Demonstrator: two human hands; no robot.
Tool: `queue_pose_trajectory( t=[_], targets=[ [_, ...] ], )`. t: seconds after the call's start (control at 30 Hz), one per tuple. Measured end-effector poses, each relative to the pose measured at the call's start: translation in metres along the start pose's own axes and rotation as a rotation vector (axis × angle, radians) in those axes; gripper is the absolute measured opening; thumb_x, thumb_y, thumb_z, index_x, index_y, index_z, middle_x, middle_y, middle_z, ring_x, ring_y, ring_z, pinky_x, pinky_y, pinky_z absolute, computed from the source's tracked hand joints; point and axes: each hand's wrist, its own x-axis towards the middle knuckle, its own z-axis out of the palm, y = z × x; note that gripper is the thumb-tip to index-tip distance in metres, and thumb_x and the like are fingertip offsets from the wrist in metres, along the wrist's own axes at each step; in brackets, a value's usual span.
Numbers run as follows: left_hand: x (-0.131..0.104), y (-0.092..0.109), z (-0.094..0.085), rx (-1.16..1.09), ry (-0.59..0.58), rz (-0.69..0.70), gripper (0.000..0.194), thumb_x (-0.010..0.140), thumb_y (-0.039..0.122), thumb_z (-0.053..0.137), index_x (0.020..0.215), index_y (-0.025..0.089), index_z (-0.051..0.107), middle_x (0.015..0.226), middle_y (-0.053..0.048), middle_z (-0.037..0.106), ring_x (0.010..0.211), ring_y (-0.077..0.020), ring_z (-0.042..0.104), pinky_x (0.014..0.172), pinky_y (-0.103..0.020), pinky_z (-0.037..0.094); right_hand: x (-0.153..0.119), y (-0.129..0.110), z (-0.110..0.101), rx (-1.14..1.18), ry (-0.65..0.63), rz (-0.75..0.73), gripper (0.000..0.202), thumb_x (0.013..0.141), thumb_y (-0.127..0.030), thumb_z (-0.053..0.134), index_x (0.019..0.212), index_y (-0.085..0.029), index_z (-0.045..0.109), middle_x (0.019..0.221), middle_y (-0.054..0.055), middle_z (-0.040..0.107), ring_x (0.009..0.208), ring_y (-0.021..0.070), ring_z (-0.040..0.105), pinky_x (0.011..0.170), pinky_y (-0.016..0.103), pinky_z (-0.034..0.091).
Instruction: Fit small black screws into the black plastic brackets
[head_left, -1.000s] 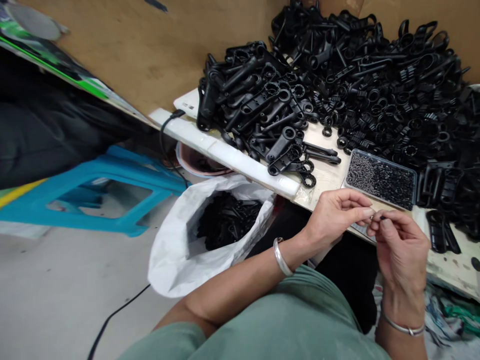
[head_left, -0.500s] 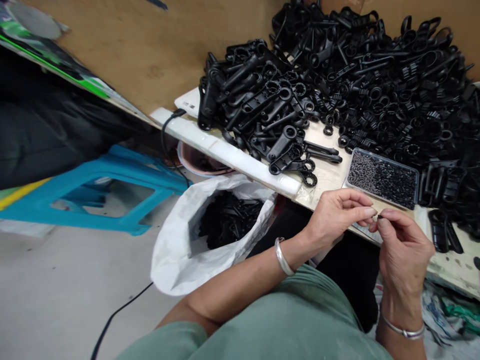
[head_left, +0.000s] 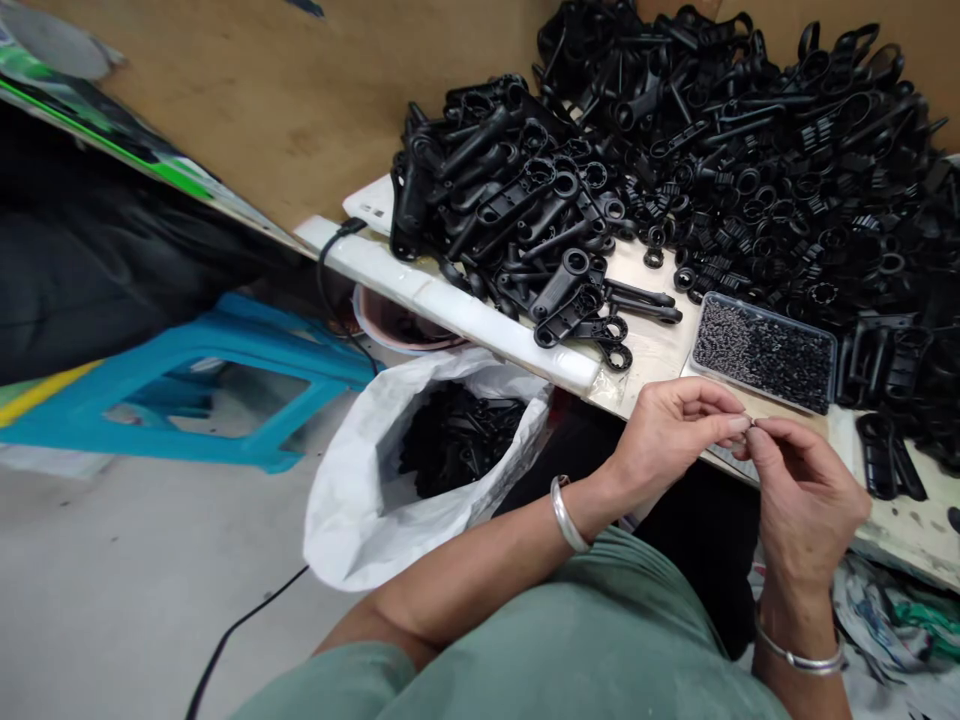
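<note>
My left hand [head_left: 679,430] and my right hand [head_left: 806,480] meet fingertip to fingertip at the table's front edge. Both are closed in a pinch around something tiny, mostly hidden by the fingers and too small to name. Just beyond them lies a clear plastic box [head_left: 763,352] full of small dark pieces. Behind the box spreads a big heap of black plastic parts [head_left: 720,140], with ring-shaped pieces [head_left: 757,205] on its near side. Long black handle-like parts [head_left: 559,285] lie to the left of the box.
Below the table edge on the left stands an open white sack [head_left: 352,500] with black parts inside. A blue plastic stool [head_left: 225,345] is farther left. A white strip [head_left: 450,300] runs along the table edge, and a black cable [head_left: 322,265] hangs over it.
My right fingertips have moved slightly left, closing against those of my left hand. The dark tip that showed between them is now mostly covered. My left hand has hardly moved.
</note>
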Motion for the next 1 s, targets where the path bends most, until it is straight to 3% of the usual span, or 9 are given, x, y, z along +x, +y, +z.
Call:
queue_pose_trajectory(
  t=[0.23, 0.43, 0.53, 0.6, 0.67, 0.8, 1.0],
  targets=[
    [-0.003, -0.010, 0.000, 0.296, 0.106, 0.146, 0.002, 0.076, 0.016, 0.074, 0.075, 0.015, 0.073, 0.074, -0.001, 0.073, 0.070, -0.0121, 0.067, 0.069, -0.022, 0.056, -0.004, -0.003, 0.001, -0.146, -0.015, -0.002, 0.021, 0.085, -0.039, 0.070, 0.089, -0.020, 0.075, 0.082, 0.004, 0.073, 0.068, 0.0173, 0.067, 0.068, 0.032, 0.057],
    [-0.006, -0.007, -0.003, 0.559, 0.022, 0.235, 0.008, 0.085, 0.015, 0.067, 0.083, 0.017, 0.074, 0.083, -0.002, 0.076, 0.078, -0.0137, 0.070, 0.074, -0.023, 0.056, 0.001, -0.001, 0.001, -0.201, -0.019, 0.004, 0.020, 0.083, -0.037, 0.069, 0.086, -0.018, 0.075, 0.078, 0.003, 0.073, 0.062, 0.0155, 0.066, 0.066, 0.029, 0.057],
    [-0.007, 0.004, -0.009, 0.799, -0.043, 0.423, 0.010, 0.090, 0.018, 0.064, 0.093, 0.017, 0.073, 0.095, -0.003, 0.077, 0.087, -0.0150, 0.072, 0.083, -0.025, 0.057, 0.007, 0.002, -0.007, -0.226, 0.012, 0.037, 0.021, 0.081, -0.038, 0.071, 0.086, -0.019, 0.076, 0.074, 0.003, 0.073, 0.060, 0.0152, 0.065, 0.063, 0.028, 0.055],
    [-0.006, 0.013, -0.016, 1.029, -0.069, 0.611, 0.013, 0.092, 0.017, 0.062, 0.101, 0.017, 0.071, 0.110, -0.006, 0.075, 0.104, -0.0186, 0.070, 0.097, -0.032, 0.053, 0.010, 0.006, -0.015, -0.221, 0.032, 0.073, 0.023, 0.079, -0.040, 0.073, 0.087, -0.019, 0.076, 0.070, 0.002, 0.072, 0.058, 0.0149, 0.065, 0.061, 0.027, 0.054],
    [-0.003, 0.018, -0.024, 1.287, -0.126, 0.712, 0.015, 0.091, 0.015, 0.062, 0.105, 0.015, 0.069, 0.122, -0.011, 0.070, 0.119, -0.0245, 0.063, 0.103, -0.040, 0.049, 0.011, 0.012, -0.022, -0.213, 0.028, 0.098, 0.025, 0.078, -0.041, 0.074, 0.087, -0.019, 0.076, 0.067, 0.001, 0.070, 0.056, 0.0147, 0.064, 0.059, 0.027, 0.053],
    [0.003, 0.014, -0.037, 1.559, -0.252, 0.620, 0.014, 0.092, 0.012, 0.059, 0.102, 0.014, 0.069, 0.112, -0.012, 0.073, 0.111, -0.0259, 0.065, 0.093, -0.042, 0.052, 0.006, 0.022, -0.029, -0.272, -0.046, 0.091, 0.026, 0.079, -0.043, 0.072, 0.084, -0.019, 0.076, 0.069, 0.003, 0.072, 0.060, 0.0166, 0.065, 0.064, 0.030, 0.053],
    [0.000, 0.001, -0.041, 1.476, -0.199, 0.616, 0.020, 0.094, 0.010, 0.052, 0.103, 0.013, 0.069, 0.096, -0.009, 0.074, 0.093, -0.0205, 0.068, 0.088, -0.034, 0.053, 0.003, 0.023, -0.028, -0.322, -0.109, -0.027, 0.024, 0.083, -0.043, 0.068, 0.079, -0.020, 0.075, 0.077, 0.004, 0.074, 0.063, 0.0177, 0.065, 0.068, 0.032, 0.053]
  ],
)
